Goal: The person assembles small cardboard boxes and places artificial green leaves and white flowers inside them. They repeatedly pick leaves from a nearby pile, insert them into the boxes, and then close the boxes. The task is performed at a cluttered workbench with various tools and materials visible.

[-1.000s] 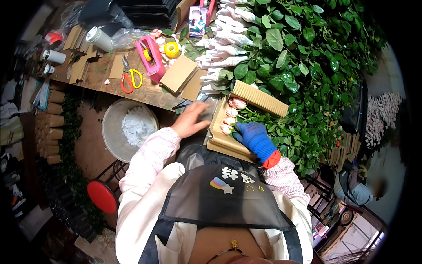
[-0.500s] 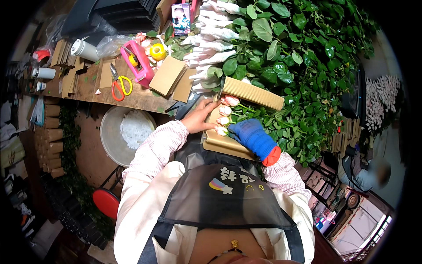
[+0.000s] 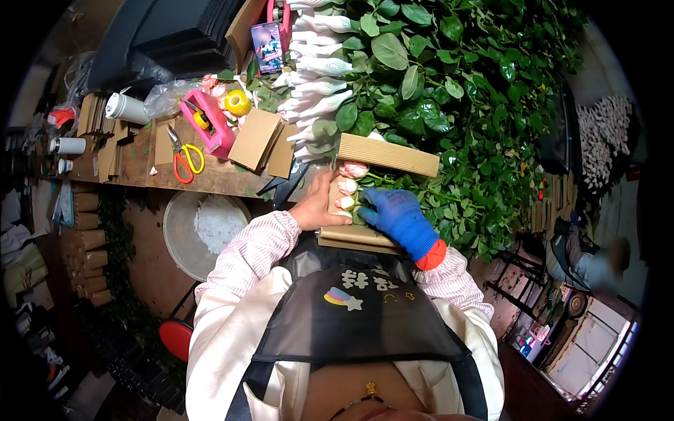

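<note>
Several pale pink roses (image 3: 347, 186) lie in a column on an opened brown cardboard wrapper, heads to the left and stems to the right. Its ribbed upper flap (image 3: 390, 156) stands beyond them; the lower flap (image 3: 358, 236) is near my apron. My left hand (image 3: 316, 203) is bare and lies beside the rose heads, fingers stretched out and thumb at the nearest rose. My right hand (image 3: 394, 216), in a blue knit glove, has its thumb and forefinger around the neck of a near rose. Part of that grip is hidden by the glove.
Green rose foliage (image 3: 470, 119) fills the right side, with white net-sleeved blooms (image 3: 319, 67) along its left edge. Scissors (image 3: 184, 156), a pink tape dispenser (image 3: 209, 126) and cardboard pieces (image 3: 256, 140) lie on the wooden table. A white tub (image 3: 179, 242) stands below, left. A person (image 3: 597, 263) is far right.
The whole picture has shifted slightly. My right thumb and forefinger have spread a little around the near rose. The lower flap shows narrower than before. My left hand stays beside the roses.
</note>
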Action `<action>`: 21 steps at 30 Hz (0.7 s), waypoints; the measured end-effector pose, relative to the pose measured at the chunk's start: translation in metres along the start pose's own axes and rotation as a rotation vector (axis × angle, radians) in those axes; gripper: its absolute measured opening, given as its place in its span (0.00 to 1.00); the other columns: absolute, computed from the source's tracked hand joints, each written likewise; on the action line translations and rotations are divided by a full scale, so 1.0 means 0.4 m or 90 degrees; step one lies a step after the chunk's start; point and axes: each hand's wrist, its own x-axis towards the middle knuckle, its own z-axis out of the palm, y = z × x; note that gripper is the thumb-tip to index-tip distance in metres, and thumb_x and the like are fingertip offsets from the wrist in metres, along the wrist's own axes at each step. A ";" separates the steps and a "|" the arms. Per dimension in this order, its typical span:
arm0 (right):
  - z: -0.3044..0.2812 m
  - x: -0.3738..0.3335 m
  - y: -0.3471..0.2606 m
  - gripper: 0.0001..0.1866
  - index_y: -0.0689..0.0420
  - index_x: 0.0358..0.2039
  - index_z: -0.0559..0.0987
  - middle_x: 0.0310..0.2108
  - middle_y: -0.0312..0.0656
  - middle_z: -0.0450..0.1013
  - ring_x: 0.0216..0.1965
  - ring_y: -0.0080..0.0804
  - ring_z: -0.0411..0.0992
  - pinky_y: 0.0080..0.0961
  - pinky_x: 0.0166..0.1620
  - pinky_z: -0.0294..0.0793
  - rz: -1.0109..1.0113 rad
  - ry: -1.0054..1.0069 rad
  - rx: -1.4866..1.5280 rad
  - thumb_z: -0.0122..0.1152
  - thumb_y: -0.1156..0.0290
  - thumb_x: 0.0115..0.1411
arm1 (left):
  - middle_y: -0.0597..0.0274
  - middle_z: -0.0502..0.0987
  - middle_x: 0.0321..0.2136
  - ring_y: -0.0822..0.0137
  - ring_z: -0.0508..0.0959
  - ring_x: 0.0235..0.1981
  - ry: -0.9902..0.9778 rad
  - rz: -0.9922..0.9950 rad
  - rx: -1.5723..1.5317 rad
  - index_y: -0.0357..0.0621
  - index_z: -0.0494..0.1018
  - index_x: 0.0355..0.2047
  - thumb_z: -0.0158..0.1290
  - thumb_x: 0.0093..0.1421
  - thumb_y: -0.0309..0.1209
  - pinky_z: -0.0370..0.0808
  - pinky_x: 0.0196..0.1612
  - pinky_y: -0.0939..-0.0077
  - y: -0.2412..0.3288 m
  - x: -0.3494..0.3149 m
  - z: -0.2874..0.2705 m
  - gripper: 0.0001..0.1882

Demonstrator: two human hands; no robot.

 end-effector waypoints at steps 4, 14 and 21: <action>0.128 0.037 0.048 0.14 0.48 0.41 0.77 0.29 0.44 0.80 0.31 0.49 0.79 0.47 0.35 0.75 -0.027 0.048 -0.086 0.61 0.55 0.60 | 0.30 0.45 0.67 0.33 0.44 0.72 0.004 -0.004 0.012 0.37 0.47 0.68 0.73 0.46 0.52 0.47 0.73 0.50 0.008 0.003 -0.003 0.62; 0.050 0.032 0.023 0.13 0.50 0.41 0.77 0.30 0.47 0.80 0.34 0.49 0.80 0.46 0.36 0.76 0.043 0.128 -0.027 0.58 0.58 0.61 | 0.34 0.52 0.64 0.35 0.54 0.68 0.128 -0.031 -0.052 0.44 0.65 0.60 0.72 0.50 0.44 0.57 0.70 0.52 0.040 0.000 0.020 0.42; 0.096 0.069 0.050 0.13 0.50 0.41 0.79 0.31 0.45 0.81 0.34 0.48 0.80 0.43 0.36 0.77 -0.023 0.056 -0.145 0.57 0.57 0.62 | 0.34 0.55 0.64 0.36 0.55 0.68 0.144 -0.066 -0.113 0.49 0.74 0.53 0.71 0.52 0.42 0.58 0.69 0.52 0.030 0.020 0.038 0.30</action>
